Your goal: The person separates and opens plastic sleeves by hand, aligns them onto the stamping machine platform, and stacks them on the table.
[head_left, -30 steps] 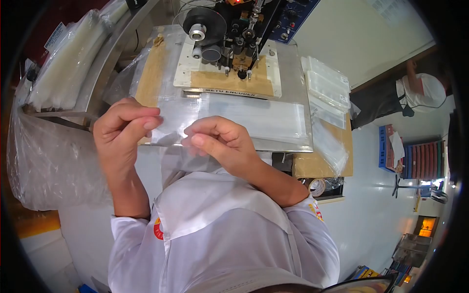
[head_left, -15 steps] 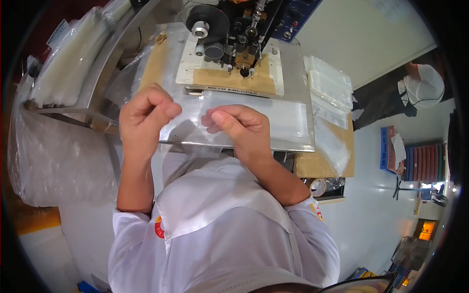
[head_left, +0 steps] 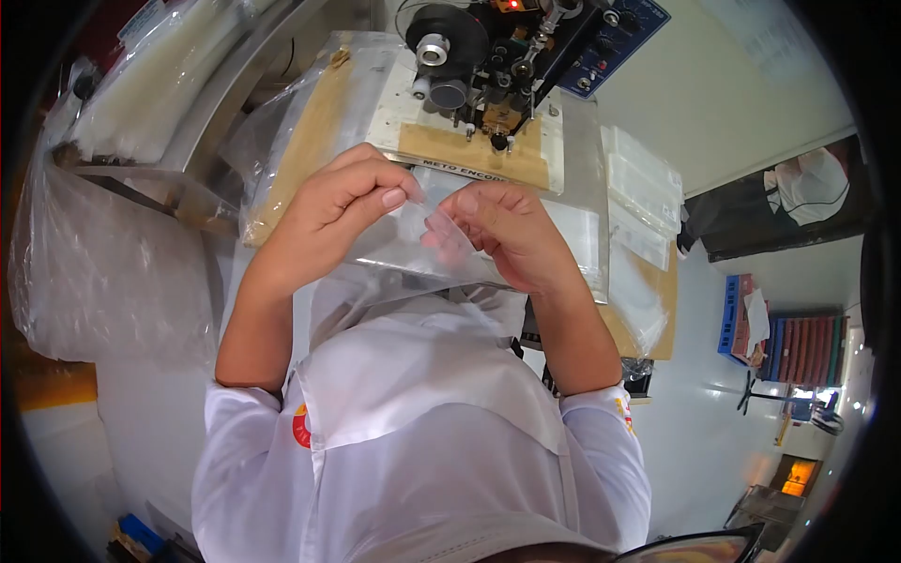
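A thin clear plastic bag (head_left: pixel 449 251) hangs in front of my body, its lower part draping toward the table's front edge. My right hand (head_left: pixel 514 230) is closed on it, and the fingertips show through the film. My left hand (head_left: pixel 343 214) pinches at the upper left edge of the same film, thumb against forefinger. Just beyond my hands stands a coding machine (head_left: pixel 479 155) with "METO ENCODER" on its front. Flat clear bags (head_left: pixel 574 235) lie on the metal table to the right, partly behind my right hand.
Stacked clear bags (head_left: pixel 643 183) and a cardboard sheet (head_left: pixel 657 328) lie at the right. A blue control box (head_left: pixel 615 42) stands behind the machine. Large plastic bundles (head_left: pixel 169 84) rest on a metal shelf at the left. Another person (head_left: pixel 812 188) is at the far right.
My hands have come closer together, and more of the plastic film shows between them. My view has shifted, with the machine now further right. The other person has changed posture.
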### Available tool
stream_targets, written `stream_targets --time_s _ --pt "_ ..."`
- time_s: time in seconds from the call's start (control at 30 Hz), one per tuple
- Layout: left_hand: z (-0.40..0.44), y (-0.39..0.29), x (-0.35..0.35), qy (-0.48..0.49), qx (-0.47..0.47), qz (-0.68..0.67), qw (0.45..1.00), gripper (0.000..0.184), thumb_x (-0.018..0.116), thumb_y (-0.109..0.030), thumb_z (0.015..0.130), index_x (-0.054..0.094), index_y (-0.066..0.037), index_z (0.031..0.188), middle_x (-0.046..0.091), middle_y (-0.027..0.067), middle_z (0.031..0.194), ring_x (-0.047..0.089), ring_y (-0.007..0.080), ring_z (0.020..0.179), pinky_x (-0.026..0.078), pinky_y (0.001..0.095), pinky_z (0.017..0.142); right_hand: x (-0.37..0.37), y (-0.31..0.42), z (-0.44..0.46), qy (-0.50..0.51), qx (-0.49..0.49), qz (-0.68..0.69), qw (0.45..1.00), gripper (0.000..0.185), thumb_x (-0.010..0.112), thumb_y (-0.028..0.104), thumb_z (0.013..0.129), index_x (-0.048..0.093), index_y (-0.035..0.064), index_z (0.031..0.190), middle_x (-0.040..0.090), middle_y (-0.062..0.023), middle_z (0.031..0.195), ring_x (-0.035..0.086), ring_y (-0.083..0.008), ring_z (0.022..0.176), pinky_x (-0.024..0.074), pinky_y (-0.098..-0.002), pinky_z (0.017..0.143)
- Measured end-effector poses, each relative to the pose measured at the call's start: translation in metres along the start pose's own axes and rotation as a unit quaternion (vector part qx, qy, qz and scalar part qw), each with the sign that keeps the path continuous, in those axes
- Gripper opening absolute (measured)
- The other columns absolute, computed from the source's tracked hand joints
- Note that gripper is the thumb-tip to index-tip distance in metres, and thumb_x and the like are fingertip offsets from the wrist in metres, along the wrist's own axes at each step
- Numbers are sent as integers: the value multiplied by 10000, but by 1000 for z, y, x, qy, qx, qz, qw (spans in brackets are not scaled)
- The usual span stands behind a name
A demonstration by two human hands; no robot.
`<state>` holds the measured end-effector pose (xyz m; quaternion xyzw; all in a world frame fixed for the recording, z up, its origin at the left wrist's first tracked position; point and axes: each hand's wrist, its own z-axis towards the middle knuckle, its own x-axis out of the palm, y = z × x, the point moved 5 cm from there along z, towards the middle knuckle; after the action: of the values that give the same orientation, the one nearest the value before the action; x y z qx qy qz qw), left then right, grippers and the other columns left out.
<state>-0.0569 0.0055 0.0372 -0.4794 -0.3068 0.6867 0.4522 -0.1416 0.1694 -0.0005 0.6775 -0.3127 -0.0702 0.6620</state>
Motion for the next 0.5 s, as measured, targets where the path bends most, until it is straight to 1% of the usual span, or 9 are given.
stream_targets --time_s 0.03,0.13,0.23,0.33,0.43,0.5 --pt "0 0 0 4 -5 4 1000 127 559 -70 940 666 -12 974 579 48 913 545 141 879 434 261 774 2 -5 0 -1 8 -5 1000 361 616 312 940 665 -40 1003 702 -165 934 685 -200 765 538 -306 640" --pt "-1 2 -1 2 -7 -10 1000 127 563 -86 944 667 -23 982 568 42 908 542 141 873 433 259 770 5 -12 -1 17 20 43 999 370 641 322 920 663 -38 1002 700 -175 931 679 -195 723 558 -320 619" --pt "-1 0 -2 4 6 -2 1000 126 565 -89 945 670 -29 981 565 41 909 539 140 870 433 258 770 9 -16 -2 45 17 124 991 349 687 297 887 662 -29 1010 699 -177 935 687 -206 712 581 -337 605" --pt "-1 -1 -1 8 9 0 1000 126 563 -83 945 671 -31 982 563 41 915 536 138 868 434 257 770 10 -17 -5 36 16 110 993 397 699 330 874 658 -36 1021 699 -183 941 692 -216 708 594 -349 602" --pt "-1 -1 -1 12 11 10 1000 126 562 -77 945 673 -32 983 560 40 915 536 138 873 433 258 772 11 -21 -5 23 41 99 994 419 697 349 872 659 -39 1027 699 -188 944 694 -219 695 597 -356 609" --pt "-2 -1 -2 12 11 14 1000 126 563 -74 942 673 -31 986 565 41 917 536 140 878 431 259 778 11 -22 -5 35 47 133 989 296 659 234 902 660 -33 1031 702 -166 951 699 -215 726 600 -327 617"
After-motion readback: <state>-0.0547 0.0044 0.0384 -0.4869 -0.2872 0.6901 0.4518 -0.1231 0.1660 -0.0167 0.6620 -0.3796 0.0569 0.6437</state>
